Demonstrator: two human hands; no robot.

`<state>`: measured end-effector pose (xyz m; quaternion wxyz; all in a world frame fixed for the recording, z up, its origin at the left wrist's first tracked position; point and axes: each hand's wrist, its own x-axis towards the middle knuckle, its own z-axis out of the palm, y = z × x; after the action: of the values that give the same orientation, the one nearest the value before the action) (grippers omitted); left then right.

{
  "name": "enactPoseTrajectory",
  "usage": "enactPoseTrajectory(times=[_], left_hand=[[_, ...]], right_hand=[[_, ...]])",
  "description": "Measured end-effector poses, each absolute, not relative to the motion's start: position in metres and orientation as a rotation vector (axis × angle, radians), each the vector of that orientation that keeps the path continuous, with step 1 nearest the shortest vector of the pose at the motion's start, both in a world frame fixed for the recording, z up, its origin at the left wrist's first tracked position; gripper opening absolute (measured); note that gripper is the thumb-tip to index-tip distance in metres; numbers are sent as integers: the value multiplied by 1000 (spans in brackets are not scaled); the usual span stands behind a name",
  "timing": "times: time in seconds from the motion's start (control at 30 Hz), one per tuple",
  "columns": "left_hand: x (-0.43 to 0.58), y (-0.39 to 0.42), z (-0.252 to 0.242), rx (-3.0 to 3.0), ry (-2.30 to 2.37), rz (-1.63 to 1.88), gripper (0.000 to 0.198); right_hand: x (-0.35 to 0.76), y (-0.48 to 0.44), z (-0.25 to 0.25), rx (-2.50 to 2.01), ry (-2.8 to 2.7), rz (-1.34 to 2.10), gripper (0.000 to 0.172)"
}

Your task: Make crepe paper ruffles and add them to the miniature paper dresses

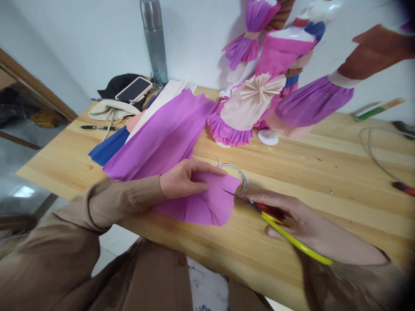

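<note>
Near the table's front edge my left hand (184, 179) pinches a sheet of purple crepe paper (207, 207) between thumb and fingers. My right hand (292, 211) is wrapped round yellow-handled scissors (275, 220), whose blades point left and lie against the sheet's right part. Whether the blades are cutting through it I cannot tell. Behind the sheet, partly covered by it, lies a roll of tape (243, 175). A larger purple crepe sheet (162, 134) stretches behind my left hand, on top of blue paper (108, 147) and white paper (158, 106).
At the back right stands a figure in a pink paper dress (275, 56) with a pleated fan bow (261, 88). A steel flask (154, 43), a phone (134, 89) and a pen (99, 127) are at the back left. A green-and-orange cutter (379, 109) lies far right.
</note>
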<state>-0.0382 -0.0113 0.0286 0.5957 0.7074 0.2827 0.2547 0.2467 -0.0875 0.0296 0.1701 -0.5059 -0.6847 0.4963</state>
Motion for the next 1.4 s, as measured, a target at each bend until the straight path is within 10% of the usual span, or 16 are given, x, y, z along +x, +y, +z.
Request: enactPoseTrajectory(times=[1.4], left_hand=[[-37, -11, 21, 1697, 679, 597, 49]], right_hand=[[237, -90, 34, -1267, -1754, 1750, 60]])
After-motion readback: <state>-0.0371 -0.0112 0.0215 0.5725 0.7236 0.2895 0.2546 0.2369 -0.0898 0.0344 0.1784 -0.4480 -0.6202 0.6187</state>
